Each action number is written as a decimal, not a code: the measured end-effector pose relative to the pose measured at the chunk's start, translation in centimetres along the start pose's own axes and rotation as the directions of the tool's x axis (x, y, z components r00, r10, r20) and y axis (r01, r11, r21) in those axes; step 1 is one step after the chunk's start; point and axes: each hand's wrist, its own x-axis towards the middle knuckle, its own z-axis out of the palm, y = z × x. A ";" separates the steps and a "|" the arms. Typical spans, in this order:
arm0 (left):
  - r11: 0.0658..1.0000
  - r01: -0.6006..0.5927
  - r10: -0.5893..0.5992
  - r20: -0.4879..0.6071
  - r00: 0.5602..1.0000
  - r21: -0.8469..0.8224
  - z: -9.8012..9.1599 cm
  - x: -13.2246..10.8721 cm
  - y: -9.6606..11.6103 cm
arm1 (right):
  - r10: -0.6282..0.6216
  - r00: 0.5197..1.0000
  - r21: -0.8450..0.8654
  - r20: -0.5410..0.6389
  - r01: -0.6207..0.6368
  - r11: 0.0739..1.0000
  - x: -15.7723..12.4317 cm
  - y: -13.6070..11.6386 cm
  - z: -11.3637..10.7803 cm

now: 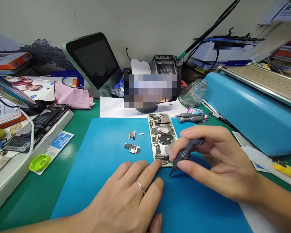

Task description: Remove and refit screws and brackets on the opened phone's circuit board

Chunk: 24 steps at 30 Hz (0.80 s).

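Note:
An opened phone (162, 136) lies lengthwise on a blue mat (99, 155), its boards and coil exposed. My right hand (218, 161) pinches a dark grey screwdriver (185, 154), tip down on the mat beside the phone's near end. My left hand (128, 194), a ring on one finger, lies flat with fingers spread, fingertips touching the phone's near corner. Two small metal brackets (132, 148) and a tiny strip (141, 133) rest on the mat left of the phone.
Two spare screwdrivers (191, 118) lie behind the phone, beside a glass jar (195, 92). A blue machine (247, 110) fills the right side. At left sit a dismantled phone (36, 126) on a white tray, a green cap (40, 162) and a tablet (94, 63).

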 end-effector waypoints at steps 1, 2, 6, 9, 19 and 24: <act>1.000 -0.007 0.007 0.000 1.000 -0.011 0.0 -0.1 0.0 | -0.005 1.000 -0.011 0.024 0.006 1.000 0.0 0.0 0.0; 0.999 -0.016 0.016 0.001 1.000 -0.028 0.0 -0.1 0.0 | -0.012 0.999 -0.021 0.045 0.013 1.000 -0.1 0.0 0.0; 0.989 -0.001 0.001 0.002 1.000 -0.147 0.0 -0.1 -0.1 | -0.024 0.997 -0.019 0.074 0.025 1.000 -0.1 0.0 0.1; 0.966 0.073 -0.066 0.039 0.997 -0.246 -0.2 0.0 -0.1 | -0.026 0.999 -0.024 0.045 0.027 0.999 0.0 0.0 0.2; 0.802 0.386 -0.348 0.169 0.922 -0.456 -1.7 0.6 0.4 | -0.022 0.997 0.101 -0.080 0.030 0.994 -0.1 -0.7 0.9; 0.836 0.329 -0.286 0.162 0.944 -0.440 -1.3 0.6 0.0 | -0.002 0.996 0.148 -0.094 0.016 0.989 -0.4 -0.9 1.3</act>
